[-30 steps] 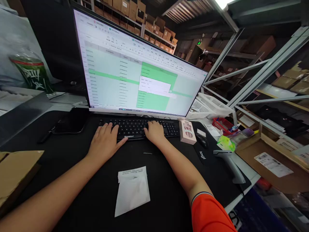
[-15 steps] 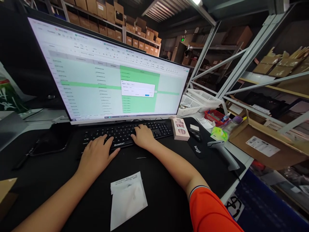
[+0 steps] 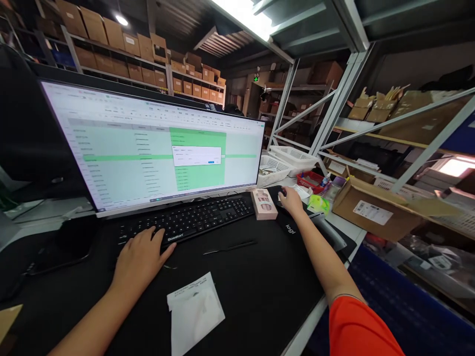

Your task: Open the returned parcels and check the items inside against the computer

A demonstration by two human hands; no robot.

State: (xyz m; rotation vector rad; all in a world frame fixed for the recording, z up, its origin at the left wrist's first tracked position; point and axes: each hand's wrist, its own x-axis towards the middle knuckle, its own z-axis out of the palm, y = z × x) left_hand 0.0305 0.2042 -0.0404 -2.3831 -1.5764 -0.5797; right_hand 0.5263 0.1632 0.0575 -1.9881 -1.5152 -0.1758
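Observation:
My left hand (image 3: 138,254) lies with its fingers spread over the left front of a black keyboard (image 3: 213,216). My right hand (image 3: 292,201) is curled over a black computer mouse (image 3: 281,205), which it mostly hides. Just left of that hand, a pale pink box (image 3: 264,204) with a printed front rests at the keyboard's right end. Behind the keyboard, a monitor (image 3: 122,173) displays a spreadsheet with a green column and a small dialog window. A white packet (image 3: 196,314) lies flat in front of the keyboard.
A thin dark stick-like tool (image 3: 230,247) lies on the black desk mat. To the right are a grey handheld scanner (image 3: 330,234), partly behind my forearm, a red basket (image 3: 308,185), white baskets (image 3: 274,170) and an open cardboard box (image 3: 367,210). Metal shelving rises behind.
My right hand has left the keyboard, moved right past the pink box and taken hold of the mouse. My left hand stays at the keyboard. The view has shifted upward and right.

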